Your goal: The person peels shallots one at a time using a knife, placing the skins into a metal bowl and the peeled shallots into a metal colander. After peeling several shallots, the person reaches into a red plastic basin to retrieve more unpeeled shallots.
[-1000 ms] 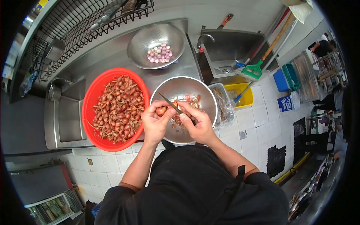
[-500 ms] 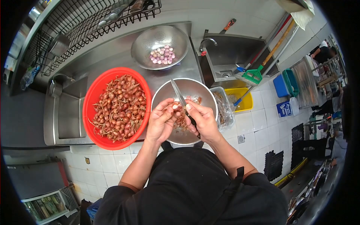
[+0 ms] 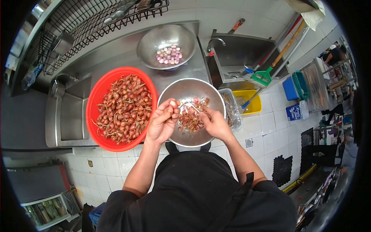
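My left hand pinches a small pale shallot between thumb and fingers, over the left side of a steel bowl. Reddish shallot skins lie in that bowl. My right hand is closed around a knife, whose thin blade shows nearly edge-on and points left toward the shallot; its handle is hidden. To the left stands a red basin heaped with unpeeled shallots. Behind the bowl, a steel colander contains several peeled, pale purple shallots.
A steel sink is at the left, another sink at the back right. A wire rack hangs above. Right of the bowl are a plastic-lined tub, a yellow bucket and a green broom.
The knife has swung from pointing up and away to lying low over the bowl, pointing left. My right hand has turned and moved right; my left hand has shifted slightly left with the shallot.
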Motion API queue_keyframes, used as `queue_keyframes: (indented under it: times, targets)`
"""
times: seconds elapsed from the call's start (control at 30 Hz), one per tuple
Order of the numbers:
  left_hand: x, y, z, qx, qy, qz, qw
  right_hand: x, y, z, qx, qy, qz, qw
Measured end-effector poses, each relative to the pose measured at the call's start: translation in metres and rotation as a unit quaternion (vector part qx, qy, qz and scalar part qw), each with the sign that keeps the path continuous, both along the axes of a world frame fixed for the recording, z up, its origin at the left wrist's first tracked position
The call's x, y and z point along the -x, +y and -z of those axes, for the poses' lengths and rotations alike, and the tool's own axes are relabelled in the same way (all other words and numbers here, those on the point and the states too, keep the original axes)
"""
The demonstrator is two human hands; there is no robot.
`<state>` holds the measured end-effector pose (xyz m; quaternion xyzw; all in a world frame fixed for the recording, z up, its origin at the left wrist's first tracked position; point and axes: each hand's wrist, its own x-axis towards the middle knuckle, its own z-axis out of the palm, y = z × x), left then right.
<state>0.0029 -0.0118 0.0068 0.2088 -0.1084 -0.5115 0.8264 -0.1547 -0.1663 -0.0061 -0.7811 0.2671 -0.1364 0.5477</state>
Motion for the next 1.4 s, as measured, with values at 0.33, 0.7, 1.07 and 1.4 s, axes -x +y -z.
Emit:
queue_keyframes:
  times: [0.33, 0.7, 1.07, 1.4]
  targets:
    - [0.009, -0.002, -0.009, -0.023, -0.106, -0.078, 0.991, -0.002, 0.04, -0.068, -0.254, -0.144, -0.023, 0.956]
    - [0.016, -0.004, -0.013, -0.063, -0.182, -0.141, 0.971, -0.008, 0.043, -0.07, -0.266, -0.145, -0.031, 0.952]
    - [0.024, -0.009, -0.014, -0.029, -0.103, -0.151, 0.983, 0.001, 0.049, -0.069, -0.234, -0.163, -0.011, 0.959]
    - [0.025, -0.008, -0.013, -0.037, -0.126, -0.147, 0.98, 0.002, 0.049, -0.077, -0.167, -0.14, -0.008, 0.976]
